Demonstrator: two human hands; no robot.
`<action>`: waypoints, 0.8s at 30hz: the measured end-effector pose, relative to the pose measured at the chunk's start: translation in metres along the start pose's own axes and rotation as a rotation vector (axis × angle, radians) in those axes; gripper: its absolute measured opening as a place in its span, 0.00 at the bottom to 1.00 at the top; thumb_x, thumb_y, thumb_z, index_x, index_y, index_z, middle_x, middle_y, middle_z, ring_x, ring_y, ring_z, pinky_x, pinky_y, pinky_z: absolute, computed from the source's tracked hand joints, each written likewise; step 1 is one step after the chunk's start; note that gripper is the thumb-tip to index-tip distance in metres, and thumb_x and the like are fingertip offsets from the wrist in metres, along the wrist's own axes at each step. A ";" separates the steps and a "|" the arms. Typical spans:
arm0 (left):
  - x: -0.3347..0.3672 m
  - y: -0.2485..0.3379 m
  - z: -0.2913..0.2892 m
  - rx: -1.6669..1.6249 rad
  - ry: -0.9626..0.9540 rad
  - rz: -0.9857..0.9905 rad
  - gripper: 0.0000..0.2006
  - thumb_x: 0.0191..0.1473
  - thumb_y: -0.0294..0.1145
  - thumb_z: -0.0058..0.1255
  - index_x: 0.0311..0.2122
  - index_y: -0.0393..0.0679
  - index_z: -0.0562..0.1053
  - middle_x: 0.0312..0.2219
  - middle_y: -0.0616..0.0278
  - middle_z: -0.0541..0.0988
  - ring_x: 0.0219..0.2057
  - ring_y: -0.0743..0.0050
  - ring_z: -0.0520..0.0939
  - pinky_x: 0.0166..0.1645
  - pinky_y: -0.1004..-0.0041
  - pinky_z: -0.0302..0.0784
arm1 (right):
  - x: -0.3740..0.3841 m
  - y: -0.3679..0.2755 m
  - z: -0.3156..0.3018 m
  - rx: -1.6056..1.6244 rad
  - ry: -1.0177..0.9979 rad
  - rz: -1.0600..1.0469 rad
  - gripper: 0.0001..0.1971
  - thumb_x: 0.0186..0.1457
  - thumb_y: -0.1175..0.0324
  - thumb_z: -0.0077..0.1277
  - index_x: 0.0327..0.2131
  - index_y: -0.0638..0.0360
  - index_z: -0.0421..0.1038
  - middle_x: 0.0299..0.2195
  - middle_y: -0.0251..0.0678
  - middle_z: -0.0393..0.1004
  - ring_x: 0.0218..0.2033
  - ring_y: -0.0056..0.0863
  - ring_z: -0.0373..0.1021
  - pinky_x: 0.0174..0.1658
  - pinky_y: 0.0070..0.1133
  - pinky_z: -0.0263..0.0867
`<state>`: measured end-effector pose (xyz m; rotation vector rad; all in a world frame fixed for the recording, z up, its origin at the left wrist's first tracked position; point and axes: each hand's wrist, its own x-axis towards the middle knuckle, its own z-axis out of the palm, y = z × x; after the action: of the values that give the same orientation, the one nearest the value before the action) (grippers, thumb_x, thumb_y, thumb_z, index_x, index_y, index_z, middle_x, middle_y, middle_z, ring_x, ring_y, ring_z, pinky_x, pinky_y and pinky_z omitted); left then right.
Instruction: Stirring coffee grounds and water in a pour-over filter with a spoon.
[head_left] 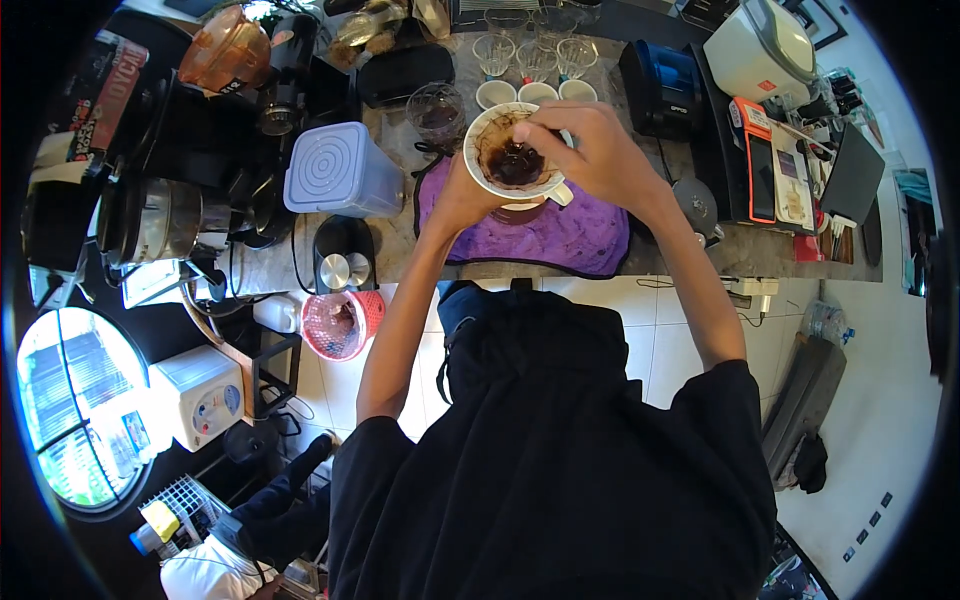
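My left hand (467, 197) is closed round the left side of a white coffee dripper (563, 193), which has a handle at its lower right. Brown stains line its inside, and dark wet coffee (513, 165) lies at the bottom. Over the dripper's right rim comes my right hand (590, 150), fingers bent and pinched together above the opening. What those fingers hold, if anything, is hidden. Under the dripper, a purple cloth (585, 235) is spread on the counter. Beyond it stand several white cups (538, 93) in a row, and a glass server (436, 112) is to the left.
Several clear glasses (494, 55) stand behind the cups. Left of the cloth are a lidded bluish tub (335, 175) and a black scale (343, 245). A blue-black device (662, 85) and a rice cooker (765, 50) are at the right. A red basket (340, 325) sits below the counter.
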<state>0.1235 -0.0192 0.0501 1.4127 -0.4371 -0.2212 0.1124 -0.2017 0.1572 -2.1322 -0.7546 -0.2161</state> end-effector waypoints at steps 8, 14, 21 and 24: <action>-0.003 0.002 -0.001 0.123 -0.004 0.038 0.44 0.29 0.30 0.78 0.55 0.39 0.67 0.49 0.59 0.77 0.49 0.72 0.78 0.57 0.69 0.73 | -0.011 0.041 0.002 0.084 0.219 0.244 0.14 0.59 0.62 0.51 0.30 0.66 0.77 0.18 0.39 0.71 0.19 0.27 0.65 0.26 0.24 0.60; -0.004 0.002 0.002 0.094 0.006 0.006 0.46 0.28 0.29 0.78 0.56 0.39 0.66 0.49 0.59 0.77 0.49 0.72 0.78 0.57 0.68 0.72 | -0.027 0.066 0.013 0.331 0.249 0.411 0.16 0.63 0.61 0.49 0.30 0.64 0.79 0.18 0.26 0.68 0.22 0.12 0.61 0.26 0.16 0.54; -0.004 0.002 -0.002 0.146 -0.015 0.013 0.47 0.29 0.28 0.78 0.58 0.40 0.64 0.52 0.60 0.74 0.52 0.71 0.76 0.58 0.68 0.72 | -0.022 0.046 -0.003 0.513 0.339 0.391 0.17 0.63 0.60 0.50 0.31 0.63 0.80 0.18 0.25 0.69 0.21 0.11 0.60 0.25 0.15 0.53; -0.003 0.002 0.001 0.088 0.003 0.029 0.44 0.29 0.29 0.78 0.55 0.38 0.67 0.49 0.59 0.76 0.50 0.72 0.77 0.57 0.69 0.73 | -0.020 0.050 -0.003 0.327 0.338 0.333 0.15 0.62 0.61 0.50 0.33 0.63 0.80 0.18 0.26 0.69 0.21 0.11 0.61 0.24 0.16 0.54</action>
<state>0.1200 -0.0186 0.0519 1.4920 -0.4694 -0.1783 0.1258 -0.2356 0.1181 -1.8115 -0.2139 -0.2471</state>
